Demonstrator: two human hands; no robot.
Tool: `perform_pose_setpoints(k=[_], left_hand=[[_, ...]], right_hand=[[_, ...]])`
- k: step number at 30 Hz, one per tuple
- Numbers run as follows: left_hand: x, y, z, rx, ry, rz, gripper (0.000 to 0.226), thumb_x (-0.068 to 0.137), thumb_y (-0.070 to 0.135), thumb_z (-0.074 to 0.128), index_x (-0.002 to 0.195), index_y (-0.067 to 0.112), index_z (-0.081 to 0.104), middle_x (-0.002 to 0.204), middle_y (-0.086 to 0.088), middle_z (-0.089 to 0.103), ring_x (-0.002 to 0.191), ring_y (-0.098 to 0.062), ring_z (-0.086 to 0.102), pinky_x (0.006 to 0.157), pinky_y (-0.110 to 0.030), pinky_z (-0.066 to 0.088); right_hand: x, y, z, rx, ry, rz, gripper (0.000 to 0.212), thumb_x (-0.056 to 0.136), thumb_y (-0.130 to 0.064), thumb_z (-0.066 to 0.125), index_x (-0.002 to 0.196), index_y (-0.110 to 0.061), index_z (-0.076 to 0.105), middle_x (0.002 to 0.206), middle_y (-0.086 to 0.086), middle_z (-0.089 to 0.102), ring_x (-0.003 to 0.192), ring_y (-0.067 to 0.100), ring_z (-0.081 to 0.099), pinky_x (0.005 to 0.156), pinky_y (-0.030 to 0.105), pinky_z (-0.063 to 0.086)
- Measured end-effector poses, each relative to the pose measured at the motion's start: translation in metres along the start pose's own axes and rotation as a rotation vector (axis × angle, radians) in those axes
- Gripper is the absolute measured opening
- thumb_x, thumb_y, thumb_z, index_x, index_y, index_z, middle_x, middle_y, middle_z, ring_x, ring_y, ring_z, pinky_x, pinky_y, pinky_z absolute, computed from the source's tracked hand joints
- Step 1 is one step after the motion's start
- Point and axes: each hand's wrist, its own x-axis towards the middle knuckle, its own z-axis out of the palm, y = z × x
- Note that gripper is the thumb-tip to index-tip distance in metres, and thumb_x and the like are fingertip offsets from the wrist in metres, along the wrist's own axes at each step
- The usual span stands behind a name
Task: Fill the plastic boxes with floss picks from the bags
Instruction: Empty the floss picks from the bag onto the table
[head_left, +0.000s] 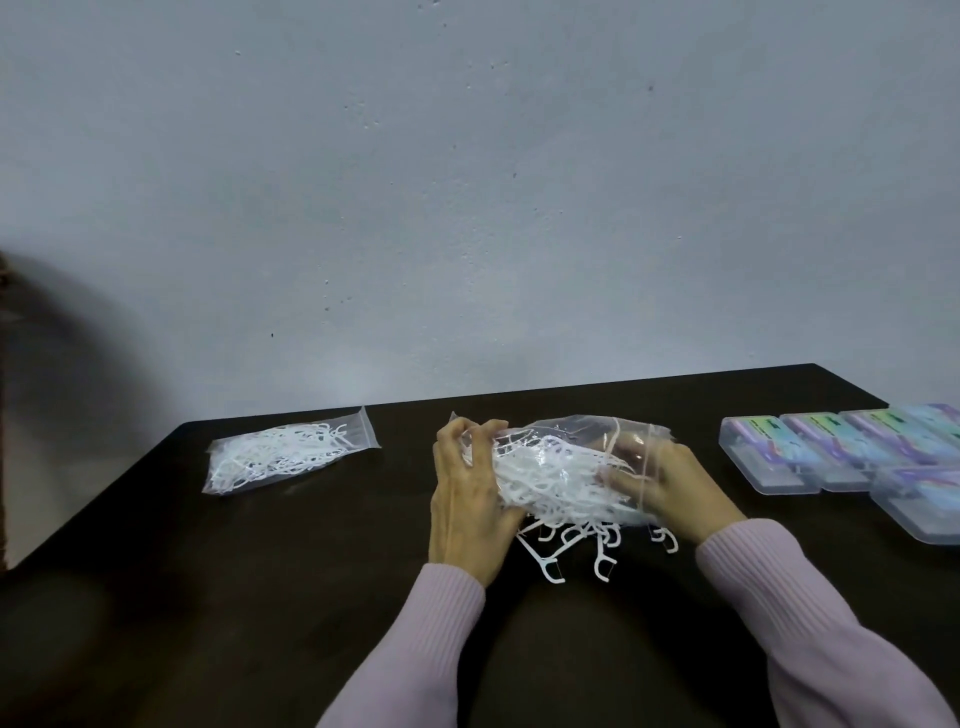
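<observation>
A clear zip bag (558, 467) full of white floss picks is held just above the dark table (218, 597) at its middle. My left hand (467, 493) grips the bag's left end, fingers curled over the plastic. My right hand (670, 483) grips its right end, with the fingers partly seen through the plastic. Several loose floss picks (576, 545) lie on the table under the bag. A second bag of floss picks (283, 452) lies flat at the left. Clear plastic boxes (852, 452) with coloured labels stand in a row at the right.
A pale wall rises right behind the table's far edge. One more plastic box (919, 501) sits nearer, at the right border of the view. The table's left edge runs diagonally beside a dark shape at the far left.
</observation>
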Motion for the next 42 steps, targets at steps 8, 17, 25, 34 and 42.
perform_pose_setpoints(k=[8,17,25,34,42], left_hand=[[0.007,-0.009,-0.010,-0.055,0.010,-0.257,0.074,0.067,0.004,0.079,0.127,0.023,0.040,0.133,-0.002,0.020,0.129,-0.017,0.033,0.092,-0.017,0.035],[0.014,-0.019,-0.022,-0.099,0.109,-0.422,0.067,0.070,0.007,0.079,0.125,0.019,0.042,0.136,-0.007,0.022,0.109,-0.005,0.027,0.093,-0.018,0.031],[0.018,-0.035,-0.026,-0.124,0.245,-0.581,0.064,0.070,0.008,0.080,0.122,0.015,0.044,0.137,-0.011,0.024,0.126,-0.026,0.036,0.089,-0.021,0.032],[0.022,-0.036,-0.027,-0.304,0.265,-0.632,0.062,0.069,0.012,0.081,0.118,0.016,0.045,0.135,-0.010,0.023,0.125,-0.029,0.037,0.105,-0.028,0.031],[0.017,-0.018,-0.018,-0.326,0.228,-0.471,0.063,0.067,0.013,0.083,0.118,0.019,0.045,0.132,-0.005,0.024,0.119,-0.015,0.034,0.108,-0.024,0.019]], right_hand=[[0.002,0.007,-0.010,0.142,0.166,0.093,0.018,0.077,-0.011,0.070,0.094,-0.019,0.069,0.083,-0.007,0.070,0.070,-0.003,0.066,0.062,0.006,0.048],[0.006,0.021,-0.016,0.286,0.213,0.225,0.017,0.078,-0.012,0.070,0.093,-0.020,0.071,0.090,0.002,0.073,0.083,0.015,0.069,0.082,0.031,0.054],[0.005,0.023,-0.011,-0.045,0.001,0.334,0.025,0.084,-0.013,0.065,0.109,-0.016,0.066,0.089,-0.004,0.065,0.075,0.001,0.059,0.061,0.009,0.041],[0.004,0.017,-0.004,-0.230,0.021,0.168,0.019,0.084,-0.019,0.065,0.100,-0.030,0.062,0.102,-0.014,0.058,0.092,-0.002,0.051,0.086,0.016,0.038],[-0.002,-0.005,0.010,0.507,-0.149,0.133,0.022,0.093,-0.005,0.046,0.109,-0.020,0.051,0.111,0.006,0.060,0.086,0.024,0.069,0.066,0.027,0.056]])
